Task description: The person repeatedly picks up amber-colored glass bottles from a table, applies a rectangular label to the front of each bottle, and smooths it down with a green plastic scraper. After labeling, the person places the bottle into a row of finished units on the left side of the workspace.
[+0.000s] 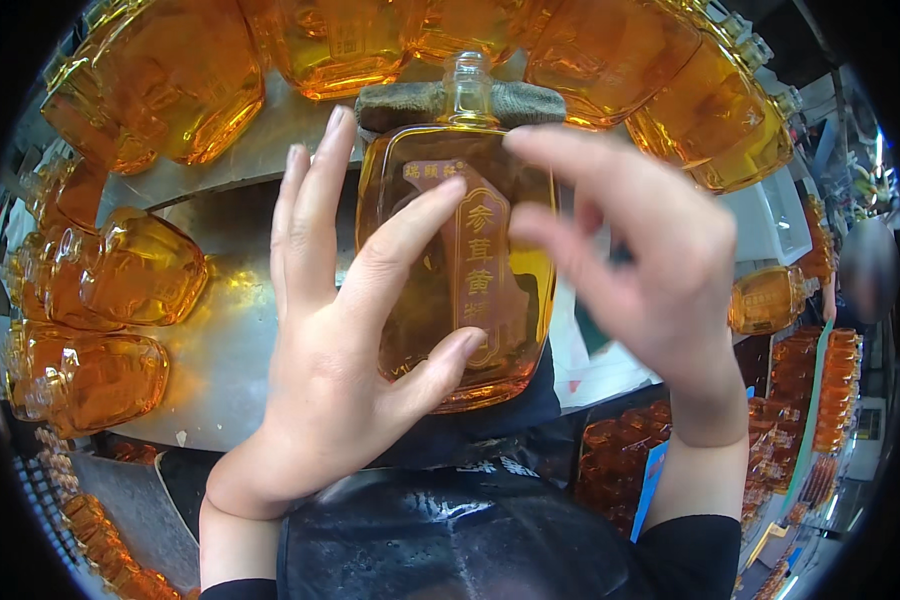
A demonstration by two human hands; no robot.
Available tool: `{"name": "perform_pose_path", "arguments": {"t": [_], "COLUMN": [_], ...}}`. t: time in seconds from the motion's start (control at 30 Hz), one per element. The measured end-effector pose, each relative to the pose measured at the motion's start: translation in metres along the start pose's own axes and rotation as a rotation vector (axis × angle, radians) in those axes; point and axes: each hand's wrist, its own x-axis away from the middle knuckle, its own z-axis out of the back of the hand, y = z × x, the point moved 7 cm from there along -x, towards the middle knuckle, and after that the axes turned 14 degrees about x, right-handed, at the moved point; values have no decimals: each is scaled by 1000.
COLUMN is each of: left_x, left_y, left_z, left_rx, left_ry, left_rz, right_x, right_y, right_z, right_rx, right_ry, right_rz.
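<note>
Left hand (340,340) and right hand (650,240) over one amber bottle (480,275), both loose

Metal desk (235,375), biggest item, shows mostly at left. Rows of similar filled bottles (340,50) line its far side; more (145,265) at left. Black shiny apron (450,560) fills bottom centre.

Forearms: one from lower left, one from lower right, bare below short black sleeves (690,555). Both angle inward.

Left hand: back up, wrist bent, fingers fanned. Index reaches diagonally over the bottle's face, thumb lower down, wide gap between; other fingers point away from the body, off the bottle's left side. Grip open, not wrapped round anything.

Right hand: motion-blurred, raised at the bottle's upper right. Index and thumb point left, apart; other fingers curled behind. Grip open too; can't tell if the tips touch the glass.

Bottle: centre, between the hands, just beyond the apron. Lettered face up to camera, neck pointing away. Exact tilt unclear.

Gray-brown cloth roll (400,105) runs crosswise behind the neck (467,90). Smallest: gold lettering on the bottle's front.
</note>
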Motion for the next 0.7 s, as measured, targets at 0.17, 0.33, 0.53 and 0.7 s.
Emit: {"name": "perform_pose_path", "arguments": {"t": [0.17,0.33,0.53,0.7], "left_x": [-11,-11,-8,-11], "left_y": [-1,-11,-16,-26], "left_z": [-8,-13,-18,-22], "left_rx": [-131,14,66,70], "left_ry": [-62,-39,6,32], "left_rz": [-65,-35,-106,-305], "right_x": [28,35,42,45], "right_y": [-4,4,5,8], "right_z": [-15,-20,-30,-34], "right_rx": [55,38,39,-14], "right_ry": [-294,-329,-286,-284], "right_rz": [-41,-82,-56,-64]}}
